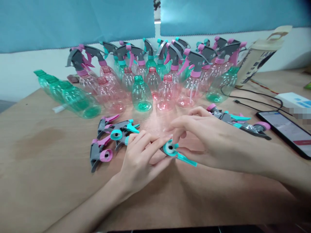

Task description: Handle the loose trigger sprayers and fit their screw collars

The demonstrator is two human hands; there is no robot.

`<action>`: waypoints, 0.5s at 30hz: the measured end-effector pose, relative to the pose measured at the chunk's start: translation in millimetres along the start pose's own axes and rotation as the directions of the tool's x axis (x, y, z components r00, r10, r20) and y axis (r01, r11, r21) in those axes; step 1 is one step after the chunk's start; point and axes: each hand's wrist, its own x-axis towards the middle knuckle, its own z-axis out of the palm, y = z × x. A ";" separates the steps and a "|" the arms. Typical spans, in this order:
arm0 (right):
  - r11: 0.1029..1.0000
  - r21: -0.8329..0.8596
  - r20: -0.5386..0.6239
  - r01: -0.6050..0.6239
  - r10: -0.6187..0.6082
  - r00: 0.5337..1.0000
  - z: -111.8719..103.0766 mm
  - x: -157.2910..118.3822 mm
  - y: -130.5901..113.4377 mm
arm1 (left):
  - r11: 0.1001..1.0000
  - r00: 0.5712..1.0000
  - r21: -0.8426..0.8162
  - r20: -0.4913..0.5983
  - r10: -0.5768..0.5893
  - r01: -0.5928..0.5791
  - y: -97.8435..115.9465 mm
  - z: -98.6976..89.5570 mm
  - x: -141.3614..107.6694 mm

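In the middle of the view, my left hand [143,158] is wrapped round a grey and teal spray head [170,148], whose round collar faces the camera and whose teal trigger points to the lower right. My right hand [191,136] is at the collar from the right, its thumb near the rim and its fingers bent above it; whether it grips the collar is unclear. Left of my left hand lie several loose spray heads, among them one with a pink collar [106,155] and one with a teal collar [116,134].
Several green and pink bottles stand behind, including an open green bottle [142,97] and many with spray heads on. More loose spray heads [239,122] lie at right beside a phone [286,129]. A pale tumbler [259,58] and black cables [257,98] are further back.
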 end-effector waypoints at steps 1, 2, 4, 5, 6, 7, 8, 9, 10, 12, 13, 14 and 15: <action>1.000 0.001 0.001 0.005 -0.005 1.000 -0.4 0.0 0.0 | 1.000 1.000 0.001 -0.003 -0.003 0.003 0.3 -1.0 0.4; 1.000 0.005 0.003 0.011 -0.011 1.000 -0.5 0.0 -0.2 | 1.000 1.000 0.001 -0.006 0.001 -0.001 0.6 -1.6 0.8; 1.000 0.016 0.012 0.020 -0.021 1.000 -0.4 0.0 -0.8 | 1.000 1.000 0.003 -0.017 0.018 -0.018 0.6 -2.0 1.1; 1.000 0.020 0.015 0.022 -0.022 1.000 -0.1 0.0 -1.3 | 0.999 0.999 0.006 -0.029 0.032 -0.032 0.4 -1.8 1.1; 0.999 0.025 0.016 0.023 -0.023 1.000 0.3 -0.2 -1.9 | 0.999 0.998 0.010 -0.041 0.045 -0.045 0.1 -1.5 0.9; 0.999 0.029 0.016 0.018 -0.019 1.000 1.0 -0.3 -2.5 | 0.998 0.997 0.013 -0.054 0.061 -0.060 -0.2 -1.1 0.5; 0.999 0.034 0.017 0.014 -0.015 1.000 2.1 -0.5 -3.2 | 0.997 0.995 0.015 -0.063 0.073 -0.072 -0.4 -0.8 0.1; 0.999 0.038 0.011 0.015 -0.015 1.000 3.5 -0.5 -4.0 | 0.997 0.994 0.016 -0.069 0.080 -0.079 -0.6 -0.6 -0.3; 0.999 0.042 0.002 0.015 -0.016 1.000 5.4 -0.5 -4.9 | 0.996 0.994 0.016 -0.072 0.083 -0.082 -0.6 -0.4 -0.7; 0.998 0.048 -0.032 0.028 -0.027 0.999 9.4 -0.1 -6.8 | 0.997 0.995 0.010 -0.060 0.076 -0.075 -0.1 -0.4 -0.9; 0.998 0.049 -0.058 0.038 -0.035 0.998 11.3 0.2 -7.8 | 0.998 0.996 0.003 -0.056 0.070 -0.070 0.3 -0.4 -0.7; 0.998 0.048 -0.086 0.044 -0.040 0.995 12.7 0.4 -8.9 | 0.998 0.997 -0.005 -0.053 0.061 -0.061 0.8 -0.2 -0.4; 0.998 0.042 -0.115 0.043 -0.038 0.993 13.6 0.4 -9.8 | 0.999 0.997 -0.015 -0.052 0.051 -0.052 1.4 0.1 -0.1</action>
